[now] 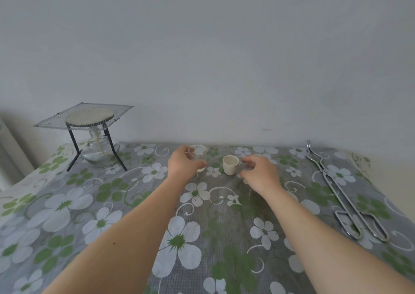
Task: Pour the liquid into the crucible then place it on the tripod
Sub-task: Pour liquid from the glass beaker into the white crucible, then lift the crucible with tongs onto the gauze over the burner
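A small clear glass beaker [198, 153] stands near the table's far edge, and my left hand [183, 164] is wrapped around its left side. Just to its right stands a small white crucible [230, 164], upright and uncovered. My right hand [260, 172] hovers beside the crucible on its right, fingers spread and curled, not touching it. A black tripod [94, 145] with a wire gauze [87, 115] on top stands at the far left. The liquid inside the beaker is hard to make out.
A glass alcohol lamp [98, 152] sits under the tripod. Long metal crucible tongs [343, 192] lie along the right side of the table. A flowered cloth [202, 237] covers the table, and a plain wall rises right behind it.
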Tool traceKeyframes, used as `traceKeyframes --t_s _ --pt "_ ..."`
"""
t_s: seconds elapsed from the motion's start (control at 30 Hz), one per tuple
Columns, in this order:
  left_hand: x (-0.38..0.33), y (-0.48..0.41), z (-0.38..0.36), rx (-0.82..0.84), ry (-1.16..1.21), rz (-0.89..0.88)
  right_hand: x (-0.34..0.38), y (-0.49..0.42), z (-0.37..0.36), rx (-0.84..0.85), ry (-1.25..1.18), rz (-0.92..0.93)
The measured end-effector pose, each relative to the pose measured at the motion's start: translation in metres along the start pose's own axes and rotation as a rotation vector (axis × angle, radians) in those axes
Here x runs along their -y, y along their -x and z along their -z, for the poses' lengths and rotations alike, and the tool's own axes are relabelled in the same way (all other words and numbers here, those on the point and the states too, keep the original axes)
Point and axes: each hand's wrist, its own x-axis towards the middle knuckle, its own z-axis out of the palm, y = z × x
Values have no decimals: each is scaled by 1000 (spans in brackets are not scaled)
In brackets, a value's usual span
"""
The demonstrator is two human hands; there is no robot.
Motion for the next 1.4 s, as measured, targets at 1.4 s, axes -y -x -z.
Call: traceKeyframes --t_s 1.4 --pt "-59 128 -109 317 -649 -763 -102 89 125 -193 585 -268"
